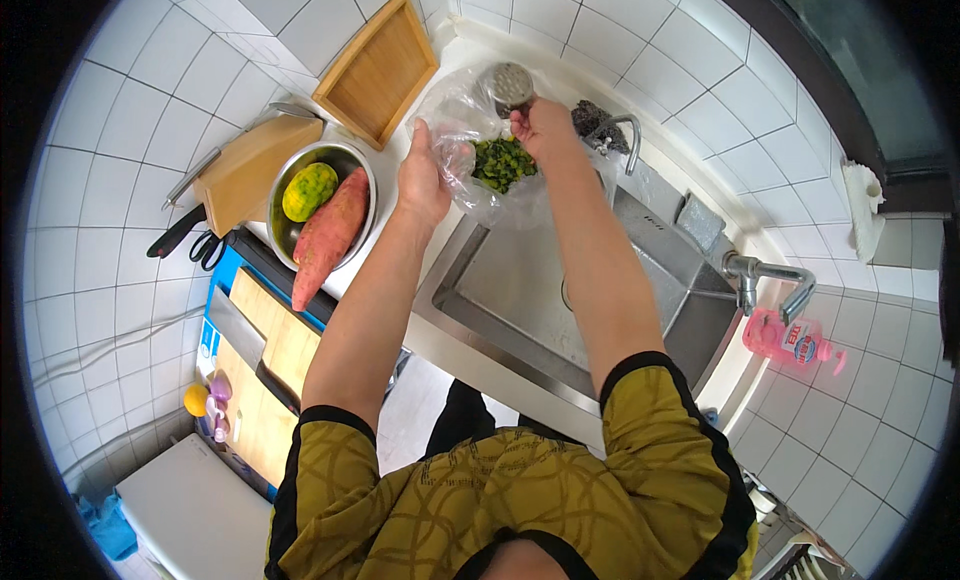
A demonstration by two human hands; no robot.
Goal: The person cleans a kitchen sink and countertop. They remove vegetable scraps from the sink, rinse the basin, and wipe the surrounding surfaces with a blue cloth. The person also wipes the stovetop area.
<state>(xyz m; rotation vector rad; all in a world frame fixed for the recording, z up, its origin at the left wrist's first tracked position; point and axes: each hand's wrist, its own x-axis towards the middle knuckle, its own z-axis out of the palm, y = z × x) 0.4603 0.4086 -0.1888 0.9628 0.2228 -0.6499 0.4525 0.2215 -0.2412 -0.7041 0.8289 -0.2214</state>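
Note:
A clear plastic bag (469, 197) holds chopped dark green vegetables (504, 164) at the far left end of the sink. At its left side, my left hand (424, 176) grips the plastic, thumb up, with the fingers partly hidden behind the film. My right hand (544, 126) has its fingers curled on the bag's upper right edge, just above the greens. Right behind those fingers stands a round metal container with a perforated top (511, 83), partly covered by the plastic.
The stainless steel sink (517, 280) lies below my forearms, with a faucet (772, 276) and pink soap bottle (787, 340) rightward. A steel bowl (367, 227) holds a sweet potato (330, 235) and a green-yellow fruit (310, 192). A cleaver (236, 328) rests on a cutting board (262, 400).

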